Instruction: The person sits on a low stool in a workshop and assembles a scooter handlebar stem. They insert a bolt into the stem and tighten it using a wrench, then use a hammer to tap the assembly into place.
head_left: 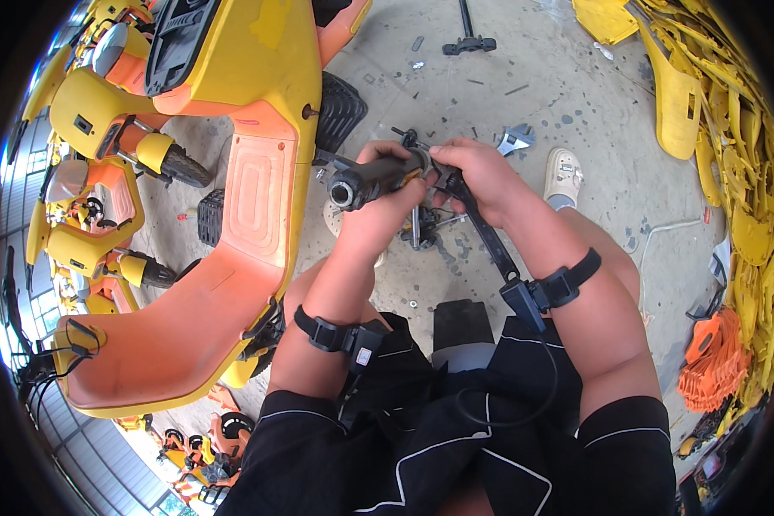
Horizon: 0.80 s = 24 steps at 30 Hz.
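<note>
Between my knees, both hands hold a dark metal assembly with a thick black tube (374,182). The tube's round, hollow, bright end points to the left. My left hand (396,193) is closed round the tube, with the thumb on top near a small orange-brown patch. My right hand (482,176) grips the other end, where a long black bar (488,232) slants down toward my right wrist. The joint between tube and bar is partly covered by my fingers. Below the hands, dark metal parts (421,230) lie on the floor.
At left stands a yellow and orange scooter body (258,189), with more scooters (103,120) behind it. Yellow panels (740,155) and orange pieces (714,361) are piled at right. A silver tool (516,139) and a black T-shaped part (469,45) lie on the concrete floor.
</note>
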Each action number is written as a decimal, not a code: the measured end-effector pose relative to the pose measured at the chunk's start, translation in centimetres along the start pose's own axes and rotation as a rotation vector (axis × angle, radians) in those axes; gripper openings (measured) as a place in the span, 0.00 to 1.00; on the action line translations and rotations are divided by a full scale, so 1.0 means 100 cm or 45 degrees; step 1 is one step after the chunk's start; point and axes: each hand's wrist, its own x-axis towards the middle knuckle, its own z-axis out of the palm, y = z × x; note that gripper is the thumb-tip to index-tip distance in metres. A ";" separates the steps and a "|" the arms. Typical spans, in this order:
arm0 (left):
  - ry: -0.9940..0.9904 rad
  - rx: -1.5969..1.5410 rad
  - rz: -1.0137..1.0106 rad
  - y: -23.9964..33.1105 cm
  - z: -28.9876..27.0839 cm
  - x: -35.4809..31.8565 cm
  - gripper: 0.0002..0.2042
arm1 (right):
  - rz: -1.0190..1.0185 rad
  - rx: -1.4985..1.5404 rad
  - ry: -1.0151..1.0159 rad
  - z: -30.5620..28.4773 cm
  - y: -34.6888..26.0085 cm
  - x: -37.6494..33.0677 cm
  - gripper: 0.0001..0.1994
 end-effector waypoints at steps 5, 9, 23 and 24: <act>-0.005 -0.016 -0.024 -0.009 -0.003 0.001 0.17 | 0.145 0.230 -0.058 -0.002 0.002 0.000 0.11; -0.030 -0.050 -0.023 -0.009 -0.004 0.002 0.18 | 0.071 0.084 -0.033 -0.004 0.004 0.003 0.12; 0.199 -0.077 -0.115 -0.003 -0.007 0.004 0.15 | -1.337 -1.897 0.603 0.009 0.026 0.001 0.07; 0.223 -0.149 -0.185 -0.001 -0.008 0.004 0.15 | -1.284 -1.854 0.607 0.010 0.026 0.000 0.07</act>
